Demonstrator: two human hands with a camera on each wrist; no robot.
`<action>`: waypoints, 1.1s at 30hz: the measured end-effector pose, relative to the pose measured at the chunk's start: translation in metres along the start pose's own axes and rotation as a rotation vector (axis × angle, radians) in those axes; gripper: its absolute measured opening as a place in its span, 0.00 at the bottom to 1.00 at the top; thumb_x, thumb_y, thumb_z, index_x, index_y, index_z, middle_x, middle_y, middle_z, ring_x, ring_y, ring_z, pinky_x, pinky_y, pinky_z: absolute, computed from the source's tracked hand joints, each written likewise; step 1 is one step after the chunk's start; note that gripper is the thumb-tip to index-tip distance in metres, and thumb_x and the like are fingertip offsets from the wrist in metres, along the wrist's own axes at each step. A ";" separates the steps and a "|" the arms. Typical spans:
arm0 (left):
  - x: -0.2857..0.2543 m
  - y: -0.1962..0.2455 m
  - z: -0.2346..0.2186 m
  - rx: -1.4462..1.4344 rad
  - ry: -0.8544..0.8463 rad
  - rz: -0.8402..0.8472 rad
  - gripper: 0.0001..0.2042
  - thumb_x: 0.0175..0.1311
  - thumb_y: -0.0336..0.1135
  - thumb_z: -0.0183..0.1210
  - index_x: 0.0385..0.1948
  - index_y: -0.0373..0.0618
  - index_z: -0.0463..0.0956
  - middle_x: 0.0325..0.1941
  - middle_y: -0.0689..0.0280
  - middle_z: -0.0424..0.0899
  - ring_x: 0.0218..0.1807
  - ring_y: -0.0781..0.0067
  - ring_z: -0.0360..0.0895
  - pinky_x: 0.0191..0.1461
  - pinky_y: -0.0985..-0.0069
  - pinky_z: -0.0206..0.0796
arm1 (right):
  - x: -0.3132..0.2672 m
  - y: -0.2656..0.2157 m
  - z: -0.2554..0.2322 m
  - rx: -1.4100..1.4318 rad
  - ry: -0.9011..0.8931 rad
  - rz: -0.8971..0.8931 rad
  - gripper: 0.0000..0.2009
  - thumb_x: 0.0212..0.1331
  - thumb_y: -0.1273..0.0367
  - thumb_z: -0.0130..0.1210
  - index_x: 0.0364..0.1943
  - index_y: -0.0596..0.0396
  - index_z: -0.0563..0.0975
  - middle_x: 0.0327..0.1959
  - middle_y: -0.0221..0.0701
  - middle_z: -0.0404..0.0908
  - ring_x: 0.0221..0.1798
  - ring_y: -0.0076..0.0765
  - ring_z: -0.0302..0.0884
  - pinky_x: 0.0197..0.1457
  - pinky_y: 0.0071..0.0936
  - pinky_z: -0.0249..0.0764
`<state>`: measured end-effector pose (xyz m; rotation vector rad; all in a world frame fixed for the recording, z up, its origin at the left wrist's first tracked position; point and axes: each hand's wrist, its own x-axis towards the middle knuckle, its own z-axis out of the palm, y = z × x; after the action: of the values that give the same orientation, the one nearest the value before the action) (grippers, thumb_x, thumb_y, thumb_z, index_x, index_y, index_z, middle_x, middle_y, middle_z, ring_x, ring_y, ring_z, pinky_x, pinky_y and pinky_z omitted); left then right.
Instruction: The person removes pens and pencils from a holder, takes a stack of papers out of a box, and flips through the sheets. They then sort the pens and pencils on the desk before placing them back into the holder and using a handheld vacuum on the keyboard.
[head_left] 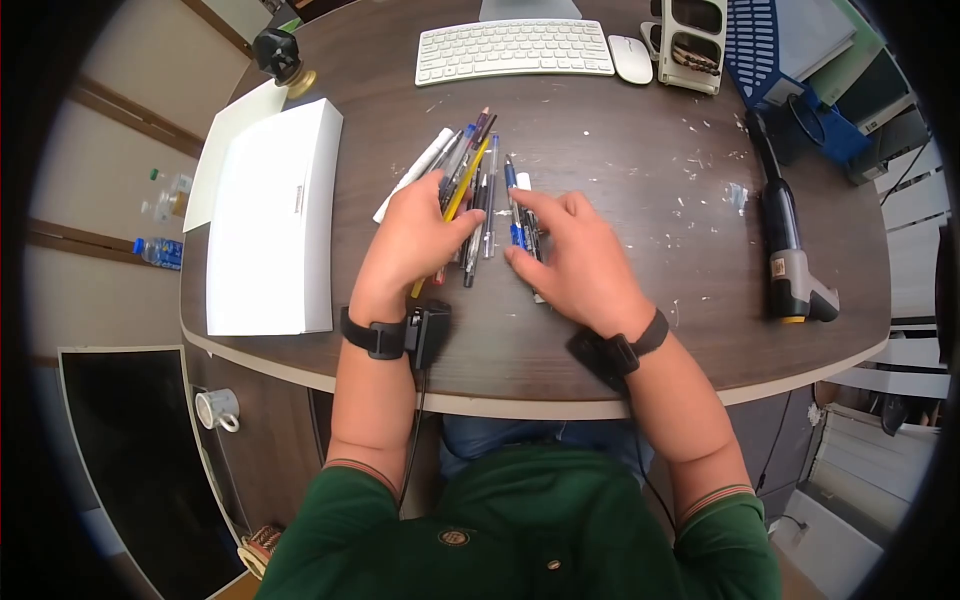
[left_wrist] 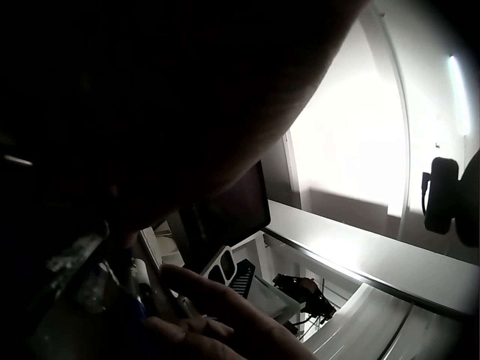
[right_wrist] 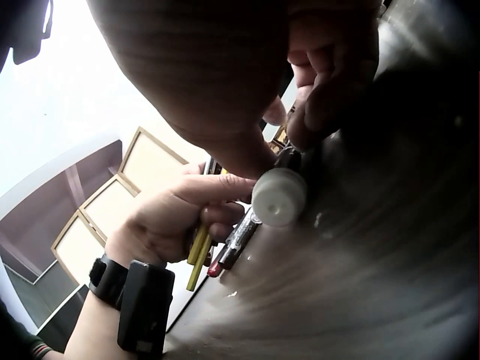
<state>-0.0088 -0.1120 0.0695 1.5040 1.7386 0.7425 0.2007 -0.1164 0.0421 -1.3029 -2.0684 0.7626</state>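
Note:
A loose bundle of pens and pencils [head_left: 480,165], with a yellow pencil [head_left: 468,182] among them, lies in the middle of the desk. My left hand [head_left: 415,235] holds part of this bundle, its thumb across the top; in the right wrist view its fingers curl by the yellow pencils [right_wrist: 197,251]. Just to the right, my right hand [head_left: 580,260] holds a smaller group of pens, including a blue pen [head_left: 512,180], between thumb and fingers. A round white end [right_wrist: 278,197] of one piece faces the right wrist camera. A white marker [head_left: 412,175] lies along the bundle's left side.
A white box [head_left: 265,220] stands at the left. Behind are a keyboard [head_left: 515,52] and a mouse [head_left: 630,60]. A black and grey handheld vacuum [head_left: 785,240] lies at the right, near a blue file rack [head_left: 755,45]. Small white scraps dot the desk [head_left: 640,150].

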 end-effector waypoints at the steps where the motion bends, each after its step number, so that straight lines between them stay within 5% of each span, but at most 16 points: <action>1: 0.000 0.000 0.000 0.004 -0.006 -0.003 0.11 0.60 0.31 0.68 0.39 0.34 0.78 0.26 0.59 0.84 0.26 0.71 0.81 0.30 0.70 0.74 | -0.001 -0.005 -0.004 0.016 -0.040 0.014 0.25 0.53 0.62 0.72 0.58 0.47 0.80 0.53 0.42 0.77 0.48 0.48 0.80 0.51 0.41 0.79; 8: 0.001 -0.002 -0.002 0.003 -0.040 -0.031 0.12 0.61 0.31 0.66 0.43 0.34 0.80 0.29 0.58 0.85 0.31 0.69 0.82 0.39 0.69 0.74 | 0.000 0.000 0.003 -0.147 0.047 -0.335 0.26 0.47 0.57 0.75 0.54 0.43 0.85 0.74 0.42 0.63 0.76 0.59 0.56 0.70 0.52 0.69; 24: 0.003 -0.004 -0.002 0.147 0.043 0.040 0.16 0.57 0.36 0.71 0.41 0.34 0.82 0.33 0.50 0.87 0.34 0.53 0.85 0.42 0.63 0.76 | 0.001 0.001 0.001 -0.079 -0.021 -0.355 0.21 0.47 0.63 0.75 0.47 0.50 0.86 0.73 0.39 0.67 0.76 0.56 0.60 0.75 0.49 0.65; 27: 0.005 -0.011 0.003 0.230 0.087 0.155 0.15 0.60 0.35 0.71 0.40 0.32 0.82 0.28 0.57 0.86 0.29 0.71 0.82 0.36 0.70 0.75 | 0.001 0.003 0.003 -0.074 -0.022 -0.346 0.20 0.47 0.63 0.75 0.46 0.49 0.86 0.71 0.39 0.70 0.75 0.55 0.61 0.75 0.49 0.65; 30: 0.000 -0.005 0.003 0.261 0.074 0.142 0.16 0.56 0.36 0.71 0.38 0.31 0.80 0.32 0.46 0.85 0.37 0.46 0.84 0.43 0.61 0.76 | 0.001 0.004 0.004 -0.062 -0.015 -0.332 0.19 0.47 0.63 0.75 0.44 0.49 0.86 0.68 0.38 0.73 0.75 0.52 0.62 0.74 0.48 0.64; 33: -0.001 0.002 0.003 0.352 0.052 0.087 0.16 0.57 0.36 0.70 0.36 0.30 0.80 0.31 0.47 0.85 0.36 0.45 0.84 0.43 0.60 0.76 | 0.001 0.004 0.004 -0.053 -0.011 -0.330 0.18 0.46 0.63 0.75 0.43 0.50 0.86 0.66 0.38 0.75 0.72 0.51 0.65 0.74 0.47 0.64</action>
<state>-0.0054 -0.1132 0.0697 1.8171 1.9274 0.5399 0.1997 -0.1149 0.0370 -0.9490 -2.2489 0.5713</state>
